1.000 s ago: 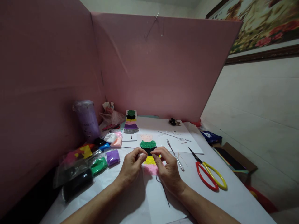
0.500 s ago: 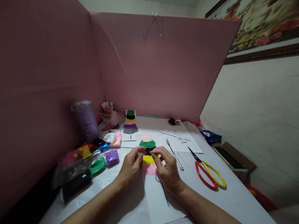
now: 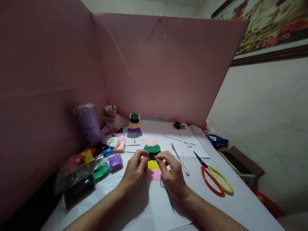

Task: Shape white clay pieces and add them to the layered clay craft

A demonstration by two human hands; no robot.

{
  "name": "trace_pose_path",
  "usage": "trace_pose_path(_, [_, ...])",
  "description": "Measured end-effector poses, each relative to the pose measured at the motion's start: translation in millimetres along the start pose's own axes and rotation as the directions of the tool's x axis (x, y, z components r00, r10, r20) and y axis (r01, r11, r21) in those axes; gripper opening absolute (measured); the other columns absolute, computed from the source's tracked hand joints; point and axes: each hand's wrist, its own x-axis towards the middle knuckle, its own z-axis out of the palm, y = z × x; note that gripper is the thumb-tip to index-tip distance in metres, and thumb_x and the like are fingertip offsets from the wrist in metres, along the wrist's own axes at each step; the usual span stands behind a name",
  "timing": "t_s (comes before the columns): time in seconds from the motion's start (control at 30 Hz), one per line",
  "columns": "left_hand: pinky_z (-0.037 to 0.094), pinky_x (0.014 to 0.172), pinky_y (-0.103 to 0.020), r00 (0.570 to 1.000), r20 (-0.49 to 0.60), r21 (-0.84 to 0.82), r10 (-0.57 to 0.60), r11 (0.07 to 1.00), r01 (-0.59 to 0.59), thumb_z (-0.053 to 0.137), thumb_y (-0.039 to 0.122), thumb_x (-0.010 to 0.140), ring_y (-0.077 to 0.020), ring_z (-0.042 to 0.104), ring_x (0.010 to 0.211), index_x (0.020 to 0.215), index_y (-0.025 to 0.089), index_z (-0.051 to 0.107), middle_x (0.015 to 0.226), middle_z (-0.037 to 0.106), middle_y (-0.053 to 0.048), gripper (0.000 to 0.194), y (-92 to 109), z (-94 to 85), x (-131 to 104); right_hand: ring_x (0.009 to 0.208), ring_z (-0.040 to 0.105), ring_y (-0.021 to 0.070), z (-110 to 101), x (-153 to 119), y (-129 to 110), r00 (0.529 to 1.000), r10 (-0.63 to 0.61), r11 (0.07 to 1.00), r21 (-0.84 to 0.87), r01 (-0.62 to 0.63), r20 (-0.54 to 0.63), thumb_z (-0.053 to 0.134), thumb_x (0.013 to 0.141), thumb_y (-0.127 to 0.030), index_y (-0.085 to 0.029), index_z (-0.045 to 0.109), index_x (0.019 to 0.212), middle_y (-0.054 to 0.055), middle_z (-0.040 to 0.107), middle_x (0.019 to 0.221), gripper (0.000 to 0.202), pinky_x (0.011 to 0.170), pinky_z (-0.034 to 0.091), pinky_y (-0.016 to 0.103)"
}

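My left hand point(image 3: 135, 169) is closed in a pinch over the left side of a striped clay picture point(image 3: 154, 164); a small pale lump point(image 3: 141, 157) shows between its thumb and finger. My right hand point(image 3: 172, 171) is also pinched, over the picture's right side, and what its fingertips hold is too small to make out. The picture has peach, green, black, yellow and pink bands on white paper, with a dark drawn line point(image 3: 169, 199) below. Behind it lies a finished-looking striped leaf shape point(image 3: 134, 130) with a stem.
Scissors point(image 3: 214, 178) and a fork point(image 3: 180, 159) lie at the right. Bagged clay, including purple point(image 3: 115, 162), green point(image 3: 100, 172) and black point(image 3: 79, 191), is at the left, near a purple cylinder point(image 3: 90, 126). Keys point(image 3: 179, 125) lie farther back. Pink panels point(image 3: 154, 70) stand behind.
The fingers of my left hand have shifted slightly, and the pale lump now shows between them. My right hand has hardly moved.
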Motion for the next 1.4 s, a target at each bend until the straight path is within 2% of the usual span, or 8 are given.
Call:
trace_pose_path(0.13, [0.044,0.061,-0.026,0.999,0.035,0.036,0.018,0.999,-0.019,0.054,0.025,0.080,-0.0126,0.053,0.061,0.090,0.018,0.055,0.077,0.059,0.001,0.012,0.6,-0.6,0.0,0.076,0.057,0.0178,-0.4,-0.1,-0.6,1.000,0.010,1.000,-0.006,-0.010,0.012,0.051,0.090,-0.016,-0.020,0.062,0.085,0.004,0.060,0.083,0.013,0.060,0.045,0.028])
trace_pose_path(0.27, [0.043,0.057,-0.025,0.999,0.037,0.002,-0.030,1.000,0.030,0.052,0.030,0.083,-0.0124,0.052,0.057,0.095,0.019,0.052,0.075,0.059,0.002,0.017,-0.3,-0.5,-1.1,0.075,0.057,0.0178,-0.5,-0.1,-0.7,1.000,0.004,1.000,-0.017,-0.004,0.003,0.052,0.090,-0.017,-0.021,0.062,0.084,0.004,0.060,0.082,0.012,0.060,0.045,0.028])
trace_pose_path(0.47, [0.036,0.056,-0.023,0.998,0.059,-0.039,0.012,0.999,-0.010,0.047,0.041,0.088,-0.0106,0.041,0.056,0.071,0.019,0.049,0.061,0.044,0.005,0.028,-2.8,1.3,-1.9,0.075,0.057,0.0178,-0.2,-0.1,-1.2,1.000,0.002,1.000,-0.012,-0.002,0.006,0.051,0.090,-0.016,-0.021,0.062,0.085,0.004,0.060,0.082,0.013,0.060,0.045,0.028])
trace_pose_path(0.6, [0.031,0.051,-0.022,0.999,0.050,-0.057,0.004,0.998,-0.001,0.048,0.043,0.087,-0.0093,0.033,0.051,0.070,0.019,0.046,0.058,0.038,0.007,0.029,-3.4,0.8,-0.8,0.076,0.057,0.0177,0.3,-0.6,0.0,1.000,0.000,1.000,-0.005,0.000,0.007,0.052,0.090,-0.016,-0.021,0.062,0.085,0.004,0.060,0.082,0.012,0.060,0.045,0.028])
trace_pose_path(0.87, [0.034,0.057,-0.023,0.998,0.056,0.052,0.029,0.998,-0.032,0.048,0.036,0.088,-0.0114,0.041,0.059,0.071,0.019,0.049,0.063,0.043,0.005,0.024,6.9,-0.3,-4.1,0.075,0.057,0.0178,0.6,-0.2,0.0,1.000,-0.007,1.000,-0.001,0.007,0.003,0.052,0.090,-0.017,-0.021,0.061,0.083,0.004,0.060,0.082,0.012,0.060,0.045,0.028])
trace_pose_path(1.03, [0.039,0.062,-0.024,0.998,0.055,0.093,0.038,0.995,-0.043,0.051,0.034,0.086,-0.0141,0.049,0.067,0.084,0.019,0.056,0.068,0.052,0.003,0.016,10.0,-0.2,-4.2,0.076,0.057,0.0175,-0.2,-0.6,-1.7,1.000,0.013,1.000,-0.003,-0.013,0.017,0.052,0.090,-0.016,-0.020,0.062,0.084,0.004,0.060,0.082,0.012,0.063,0.045,0.028])
trace_pose_path(1.27, [0.042,0.086,-0.030,0.997,0.078,0.058,0.015,0.998,-0.020,0.049,0.034,0.087,-0.0191,0.057,0.094,0.106,0.016,0.059,0.098,0.064,-0.006,0.028,-1.4,-0.6,0.2,0.075,0.056,0.0164,-0.3,-1.2,-1.3,1.000,0.006,1.000,0.007,-0.007,0.029,0.052,0.090,-0.014,-0.020,0.062,0.085,0.003,0.059,0.082,0.012,0.063,0.044,0.027])
trace_pose_path(1.4, [0.041,0.071,-0.027,0.996,0.091,0.141,0.022,0.989,-0.035,0.054,0.035,0.084,-0.0157,0.053,0.073,0.099,0.016,0.063,0.076,0.059,0.000,0.026,-3.0,-2.4,0.7,0.074,0.056,0.0159,0.4,-1.3,-0.9,0.999,-0.021,1.000,0.005,0.020,0.050,0.053,0.090,-0.015,-0.019,0.062,0.084,0.003,0.060,0.080,0.011,0.063,0.043,0.027])
